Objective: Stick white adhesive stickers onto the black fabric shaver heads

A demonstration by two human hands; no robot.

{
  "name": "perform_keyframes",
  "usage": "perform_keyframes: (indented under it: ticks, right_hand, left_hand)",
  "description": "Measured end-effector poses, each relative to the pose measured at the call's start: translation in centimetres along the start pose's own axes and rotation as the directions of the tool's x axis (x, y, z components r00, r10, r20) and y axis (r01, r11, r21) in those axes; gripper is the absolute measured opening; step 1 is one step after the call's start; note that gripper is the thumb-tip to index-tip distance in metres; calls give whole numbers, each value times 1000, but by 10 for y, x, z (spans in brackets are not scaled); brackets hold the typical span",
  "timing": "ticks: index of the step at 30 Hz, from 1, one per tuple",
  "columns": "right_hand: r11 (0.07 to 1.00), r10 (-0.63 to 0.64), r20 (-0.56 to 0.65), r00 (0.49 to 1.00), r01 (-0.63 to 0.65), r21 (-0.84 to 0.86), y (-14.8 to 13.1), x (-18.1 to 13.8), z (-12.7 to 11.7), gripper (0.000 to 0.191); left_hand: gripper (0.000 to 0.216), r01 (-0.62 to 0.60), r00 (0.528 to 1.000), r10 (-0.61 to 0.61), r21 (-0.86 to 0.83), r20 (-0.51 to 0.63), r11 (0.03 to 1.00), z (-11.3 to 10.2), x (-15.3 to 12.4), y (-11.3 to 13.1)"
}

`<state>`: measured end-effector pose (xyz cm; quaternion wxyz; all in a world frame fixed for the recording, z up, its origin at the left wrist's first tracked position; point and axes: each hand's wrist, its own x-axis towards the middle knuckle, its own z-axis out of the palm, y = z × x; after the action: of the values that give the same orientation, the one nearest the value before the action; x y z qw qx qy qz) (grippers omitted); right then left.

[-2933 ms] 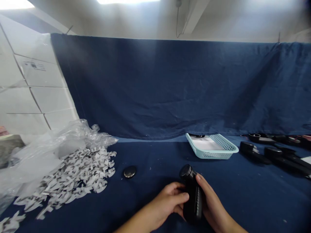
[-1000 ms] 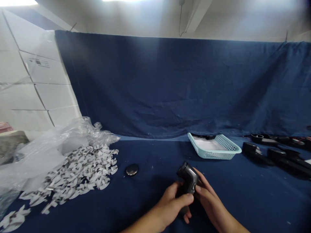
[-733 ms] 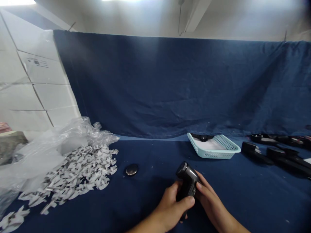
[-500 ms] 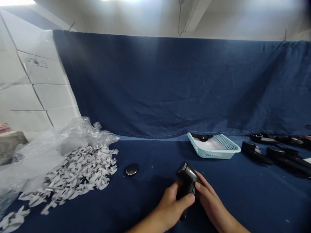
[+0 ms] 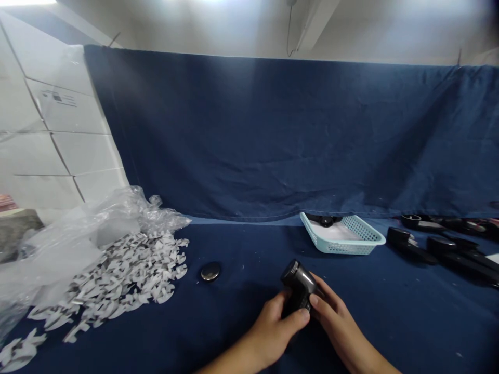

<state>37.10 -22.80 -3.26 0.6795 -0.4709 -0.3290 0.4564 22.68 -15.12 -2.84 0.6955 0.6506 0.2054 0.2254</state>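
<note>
A black handheld device with a round head is held low over the blue cloth near the front edge, head tilted up and to the left. My left hand wraps its body from the left, thumb pressed across the front. My right hand closes on it from the right, fingertips touching the body just below the head. The device's lower end is hidden by both hands.
A small round metal disc lies left of the hands. A heap of white cut-out pieces and a crumpled clear bag fill the left. A light-blue basket and several black devices sit at the back right.
Since 2.9 s ago the device has been turned, its head now tilted up-left, and both hands have regripped lower on it. In the last second almost nothing has shifted.
</note>
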Motion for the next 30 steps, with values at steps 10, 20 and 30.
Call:
perform_keyframes:
  ticks: [10,20,30]
  right_hand:
    - [1000,-19,6,1000,19,0,-5,0,3,57]
    - [999,11,-45,999,-9,40,-6,-4,9,57]
    - [982,21,46,999,-29,188,-1,1,7,54]
  left_hand:
    - [63,-35,999,35,7,23,999,-1,-2,4]
    - [62,19,1000,-19,-7,0,1000,-1,-1,5]
    - [58,141,990,-141,-202,16,969,-7,2,0]
